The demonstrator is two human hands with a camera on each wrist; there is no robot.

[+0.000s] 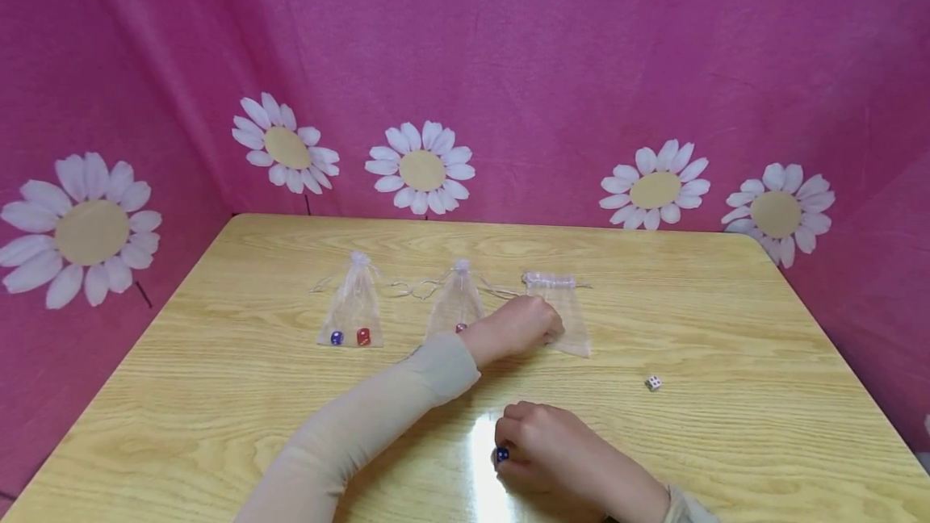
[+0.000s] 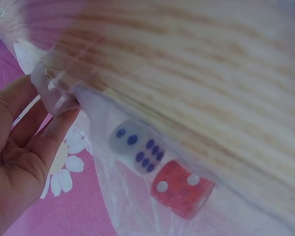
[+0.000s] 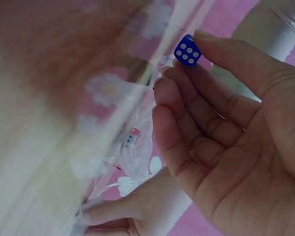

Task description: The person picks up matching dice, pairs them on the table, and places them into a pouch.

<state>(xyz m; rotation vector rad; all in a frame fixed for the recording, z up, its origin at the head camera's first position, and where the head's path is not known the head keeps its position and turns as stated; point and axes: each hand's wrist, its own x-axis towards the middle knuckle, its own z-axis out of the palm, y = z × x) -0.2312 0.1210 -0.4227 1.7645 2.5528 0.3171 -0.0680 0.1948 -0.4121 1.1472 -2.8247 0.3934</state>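
My left hand reaches across to the rightmost sheer drawstring bag, which lies flat. In the left wrist view, the fingertips of that hand pinch the thin fabric. Nearer the table's front, my right hand holds a blue die. The right wrist view shows this blue die pinched between thumb and fingertips, white dots facing out. Under the left wrist lies the middle bag, with a white die and a red die inside.
A third sheer bag, gathered at its neck, lies at the left with a blue die and a red die in it. One loose white die sits to the right on the wooden table. A pink flowered cloth hangs behind.
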